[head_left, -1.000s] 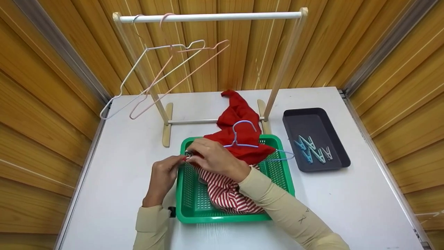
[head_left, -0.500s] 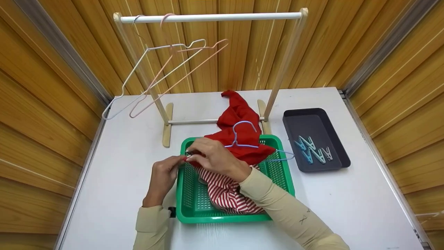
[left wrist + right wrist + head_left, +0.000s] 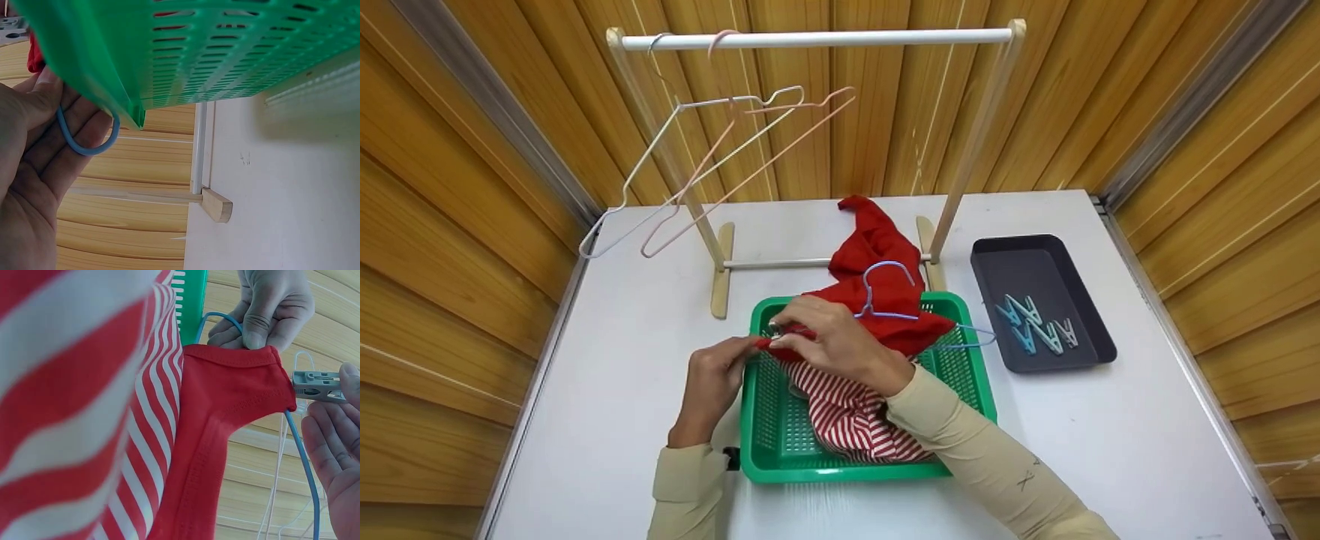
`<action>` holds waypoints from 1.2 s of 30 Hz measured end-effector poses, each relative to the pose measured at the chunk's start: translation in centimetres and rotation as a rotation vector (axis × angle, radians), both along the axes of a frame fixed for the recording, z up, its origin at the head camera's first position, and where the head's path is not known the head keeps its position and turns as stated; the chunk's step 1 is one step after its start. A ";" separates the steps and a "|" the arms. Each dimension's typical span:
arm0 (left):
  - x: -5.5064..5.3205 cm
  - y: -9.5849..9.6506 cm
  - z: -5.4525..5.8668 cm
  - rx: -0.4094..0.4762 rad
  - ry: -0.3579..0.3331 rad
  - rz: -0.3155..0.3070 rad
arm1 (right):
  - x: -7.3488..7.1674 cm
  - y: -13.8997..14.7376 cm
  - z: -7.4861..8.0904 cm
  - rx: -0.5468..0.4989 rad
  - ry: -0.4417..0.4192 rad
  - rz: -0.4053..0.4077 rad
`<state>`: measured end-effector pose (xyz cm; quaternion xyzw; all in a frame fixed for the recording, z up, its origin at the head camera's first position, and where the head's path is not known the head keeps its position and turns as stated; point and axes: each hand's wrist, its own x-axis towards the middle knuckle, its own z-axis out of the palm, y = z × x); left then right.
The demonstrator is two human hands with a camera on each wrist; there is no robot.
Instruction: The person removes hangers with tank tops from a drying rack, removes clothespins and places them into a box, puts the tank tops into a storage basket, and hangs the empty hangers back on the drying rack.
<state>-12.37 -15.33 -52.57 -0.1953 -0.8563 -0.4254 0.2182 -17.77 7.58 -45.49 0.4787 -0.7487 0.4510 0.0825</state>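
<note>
A red garment [image 3: 877, 232] with red-and-white striped cloth [image 3: 855, 420] lies over the green basket [image 3: 840, 475]. A blue wire hanger [image 3: 896, 316] lies across it, its rounded end [image 3: 90, 152] showing by my left fingers. My left hand [image 3: 712, 379] pinches the red edge at the basket's left rim. My right hand [image 3: 829, 334] holds a grey clothespin [image 3: 318, 386] between thumb and fingers. In the right wrist view, the clothespin's tip meets the red edge just where the hanger wire passes.
Behind the basket stands a wooden rack with a white bar [image 3: 825, 37]. A white hanger [image 3: 656, 146] and a pink hanger [image 3: 780, 165] hang at its left. To the right, a dark tray [image 3: 1024, 262] holds several clothespins [image 3: 1039, 334].
My right hand has shifted slightly right with the clothespin, and more red cloth shows between the hands. My left hand keeps its place.
</note>
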 end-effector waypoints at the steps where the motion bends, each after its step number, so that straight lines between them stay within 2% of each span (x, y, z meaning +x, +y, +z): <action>1: 0.0 0.0 0.0 0.000 -0.002 0.000 | 0.1 0.2 0.1 -0.007 -0.005 -0.001; 8: 0.2 0.1 0.2 -0.002 -0.044 0.025 | 0.6 1.4 0.4 -0.063 0.004 -0.018; 11: 0.2 0.1 0.2 0.000 -0.062 0.033 | 0.8 2.0 0.6 -0.068 -0.021 -0.022; 22: 0.1 0.1 0.2 0.014 -0.057 0.031 | 1.7 4.6 0.6 -0.127 -0.039 -0.066; 28: 0.1 0.1 0.1 0.022 -0.047 0.022 | 2.0 6.9 0.7 -0.139 -0.010 -0.122; 36: 0.2 0.1 0.1 0.030 -0.048 0.015 | 1.8 10.2 0.6 -0.136 0.037 -0.254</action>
